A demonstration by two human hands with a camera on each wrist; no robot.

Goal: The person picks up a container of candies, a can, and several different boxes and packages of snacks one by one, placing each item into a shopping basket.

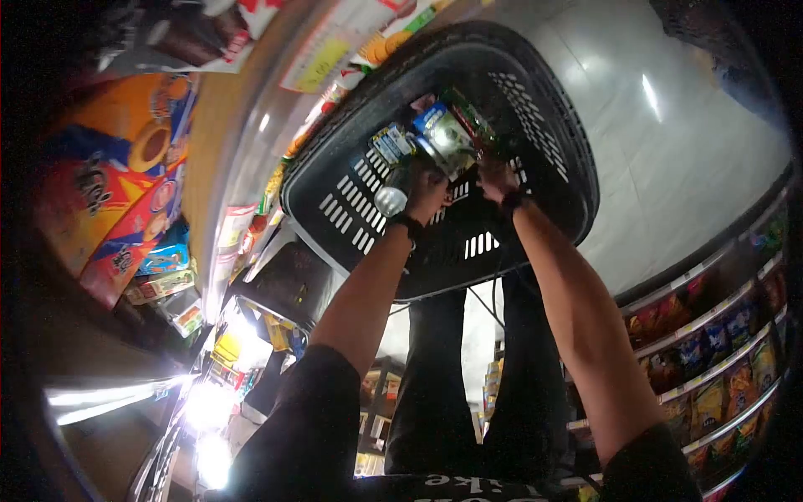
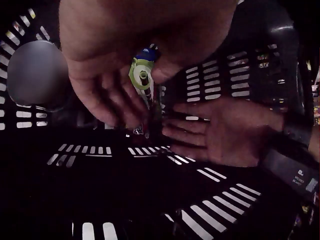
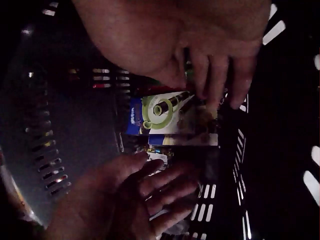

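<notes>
Both hands reach down into a black plastic basket (image 1: 535,75). My left hand (image 1: 428,194) has its fingers loosely extended, just below a blue, white and green box (image 1: 447,134) printed with green rings. Facing it, my right hand (image 1: 499,180) has straight, slightly spread fingers, which overlap the box's edge in the right wrist view. A dark green packet (image 1: 470,115) lies beside the box. Left of it sits a small blue patterned pack (image 1: 391,144). Near the left wrist stands a clear container with a round grey end (image 1: 391,201).
Shelves of snack bags (image 1: 125,192) and price tags (image 1: 322,63) run along the left, close to the basket's rim. More racks of bags (image 1: 711,393) stand at lower right. Pale floor (image 1: 669,151) stretches beyond the basket. The person's dark-clothed legs (image 1: 427,376) are below it.
</notes>
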